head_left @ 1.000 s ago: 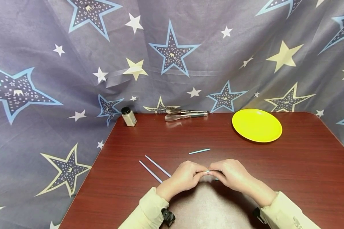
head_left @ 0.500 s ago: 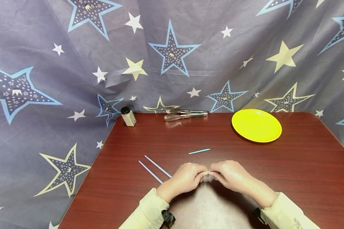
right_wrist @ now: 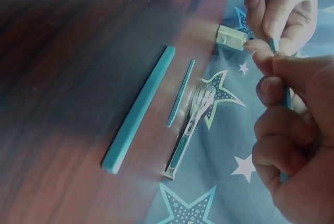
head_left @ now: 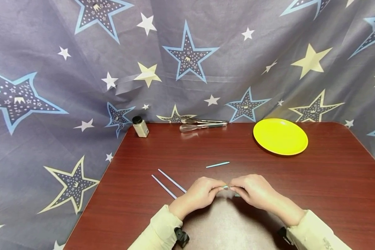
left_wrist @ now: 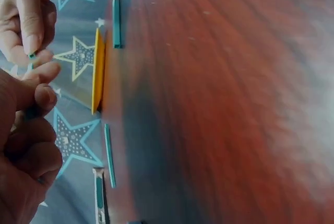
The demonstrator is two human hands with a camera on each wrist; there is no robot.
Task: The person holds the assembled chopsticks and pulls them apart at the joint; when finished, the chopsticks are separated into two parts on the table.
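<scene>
Over the near middle of the table, my left hand (head_left: 203,191) and right hand (head_left: 253,190) meet almost fingertip to fingertip. Each pinches a thin teal stick (right_wrist: 274,44) between thumb and fingers; whether it is one piece or two is hidden by the fingers. A short bit of teal shows at the left fingertips in the head view, with a narrow gap before the right ones. Behind the hands lies another thin teal stick (head_left: 217,164). A longer, thicker teal bar (right_wrist: 141,112) rests on the table, mostly covered by my right hand in the head view.
Two pale lilac sticks (head_left: 167,180) lie left of my left hand, partly covered by it. Along the back edge stand a black-lidded jar (head_left: 140,127), metal tongs (head_left: 203,125) and a yellow plate (head_left: 280,136). A star-patterned cloth (head_left: 187,97) hangs behind the table (head_left: 331,180).
The fingertips of my two hands have drawn slightly apart, so a small gap now shows between them. The things on the table have stayed put.
</scene>
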